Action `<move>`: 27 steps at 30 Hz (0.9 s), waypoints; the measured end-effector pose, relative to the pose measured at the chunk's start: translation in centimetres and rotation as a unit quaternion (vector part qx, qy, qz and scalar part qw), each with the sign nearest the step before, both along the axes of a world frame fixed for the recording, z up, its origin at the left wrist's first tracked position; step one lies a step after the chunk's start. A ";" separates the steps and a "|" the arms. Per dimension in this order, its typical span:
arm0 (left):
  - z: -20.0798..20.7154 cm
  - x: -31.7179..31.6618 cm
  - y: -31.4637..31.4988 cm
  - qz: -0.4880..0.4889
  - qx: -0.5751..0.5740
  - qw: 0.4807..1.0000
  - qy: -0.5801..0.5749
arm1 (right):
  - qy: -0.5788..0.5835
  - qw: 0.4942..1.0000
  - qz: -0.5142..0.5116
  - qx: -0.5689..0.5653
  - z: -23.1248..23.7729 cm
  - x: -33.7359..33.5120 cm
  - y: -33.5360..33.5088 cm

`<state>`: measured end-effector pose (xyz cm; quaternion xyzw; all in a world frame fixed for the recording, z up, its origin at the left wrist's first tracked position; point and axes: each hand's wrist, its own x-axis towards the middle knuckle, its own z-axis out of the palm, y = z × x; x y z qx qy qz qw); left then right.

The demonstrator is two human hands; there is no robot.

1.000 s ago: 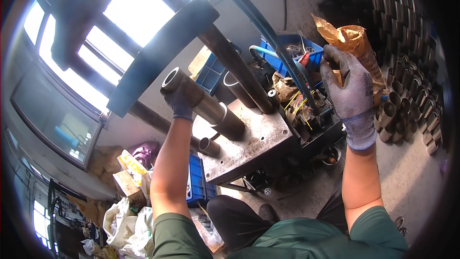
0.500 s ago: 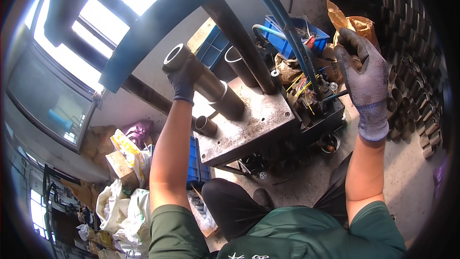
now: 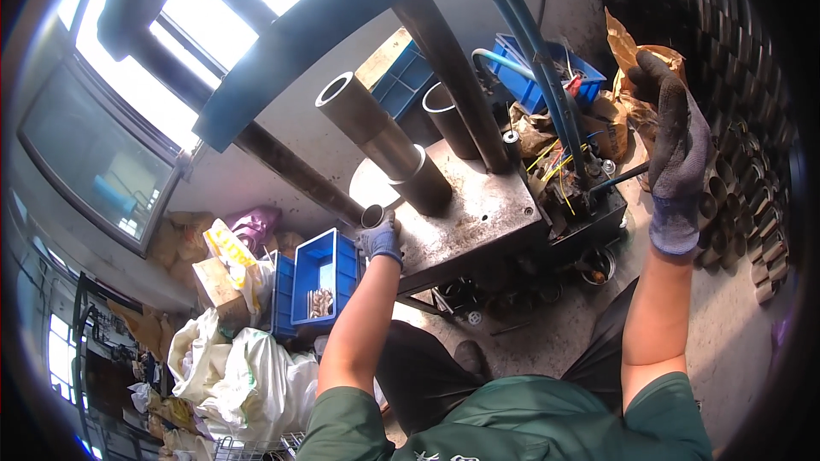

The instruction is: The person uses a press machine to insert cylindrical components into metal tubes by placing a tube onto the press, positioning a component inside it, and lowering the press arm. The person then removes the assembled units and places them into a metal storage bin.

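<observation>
Short tube (image 3: 373, 217): on the left corner of the press bed (image 3: 478, 196), mouth up. Left hand (image 3: 378, 239) touches its near side, fingers curled about the wall; grip narrow, but cannot tell whether it bears on the tube, as the hand hides the lower part.

Handling (judged): metal, stiff, not fragile. Lighter than the tall stack (image 3: 352, 111), small enough for one hand. Bare wall may slip if oily. Best hold: thumb and fingers opposed around the outer wall, below the rim.

Stack stands well apart from the short tube, towards the middle of the bed. Dull dark tube on top, smoother, brighter section under it, pale ring of rim, wider dark tube at the base. Thick wall at the mouth; probably heavy, to be held round the upper barrel.

Right hand (image 3: 676, 137) raised, fingers up, nothing seen in it; grip fairly wide. Lever (image 3: 628, 175) ends at the wrist in this view; contact unclear.

Textures: bed steel scuffed and blotched, with small round holes. Gloves (image 3: 675, 226) knit, dark on the right palm side. Blue bin (image 3: 344, 269) smooth, plastic-looking, small shiny parts (image 3: 320, 303) inside.
</observation>
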<state>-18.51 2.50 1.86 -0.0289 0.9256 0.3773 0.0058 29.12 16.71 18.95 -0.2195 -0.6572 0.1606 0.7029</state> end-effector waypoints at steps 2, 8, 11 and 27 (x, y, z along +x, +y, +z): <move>0.7 1.6 0.2 -0.005 0.013 1.000 0.022 | 0.009 0.997 0.028 -0.065 0.8 -0.4 -0.3; -1.0 -1.9 -0.4 -0.051 0.180 0.982 0.032 | 0.024 0.998 0.008 -0.058 2.1 -1.3 0.3; -1.9 -3.4 -0.6 -0.142 0.538 0.818 0.148 | -0.050 0.996 -0.016 -0.070 1.6 -2.0 0.3; 26.1 -0.9 10.3 -0.375 0.421 0.779 0.275 | -0.296 0.926 -0.047 -0.231 4.3 0.5 -5.5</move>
